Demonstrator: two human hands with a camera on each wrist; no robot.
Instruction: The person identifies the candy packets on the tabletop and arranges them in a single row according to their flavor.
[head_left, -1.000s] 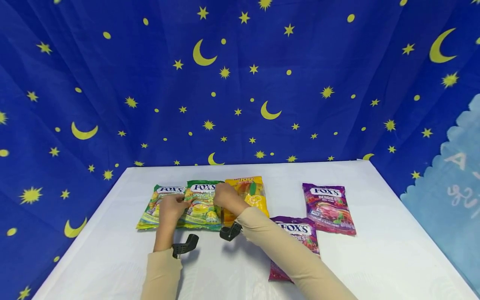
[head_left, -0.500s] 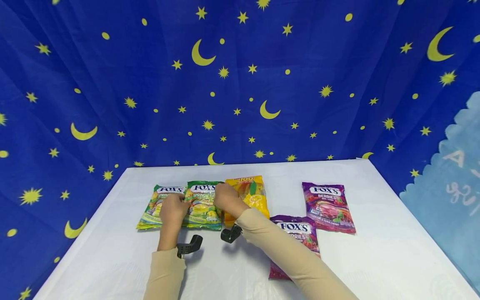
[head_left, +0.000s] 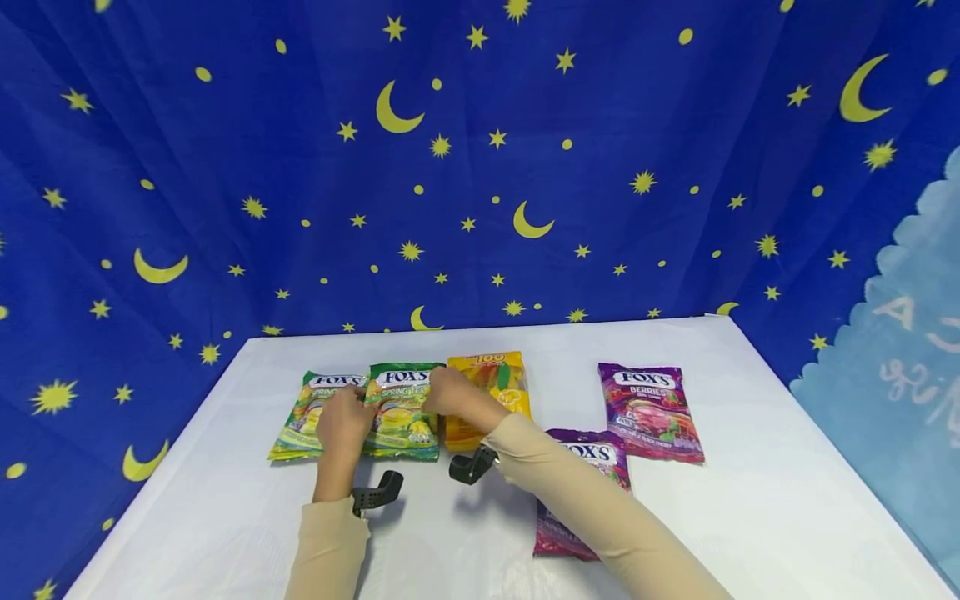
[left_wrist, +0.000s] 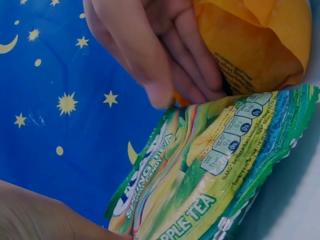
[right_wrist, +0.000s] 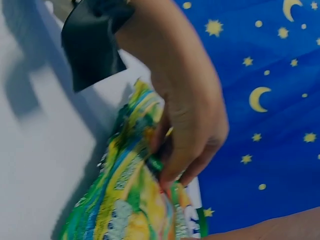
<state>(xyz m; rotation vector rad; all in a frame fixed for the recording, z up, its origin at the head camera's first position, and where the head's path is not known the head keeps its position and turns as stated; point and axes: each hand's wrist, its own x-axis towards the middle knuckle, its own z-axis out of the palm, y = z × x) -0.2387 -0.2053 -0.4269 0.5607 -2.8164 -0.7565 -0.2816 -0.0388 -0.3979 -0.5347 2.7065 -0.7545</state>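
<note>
Holding the green-and-yellow plastic candy bag (head_left: 402,423) at lower centre-left of the head view, the left hand (head_left: 345,423) pinches its left edge and the right hand (head_left: 450,393) its right edge. Good handling needs, I think, equal light grip, without dragging the neighbouring orange-yellow plastic bag (head_left: 507,385) along.

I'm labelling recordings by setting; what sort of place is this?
Probably a staged tabletop recording spot, not an ordinary room: a blue cloth backdrop printed with moons and stars hangs behind a white table, and candy bags lie on it.
</note>
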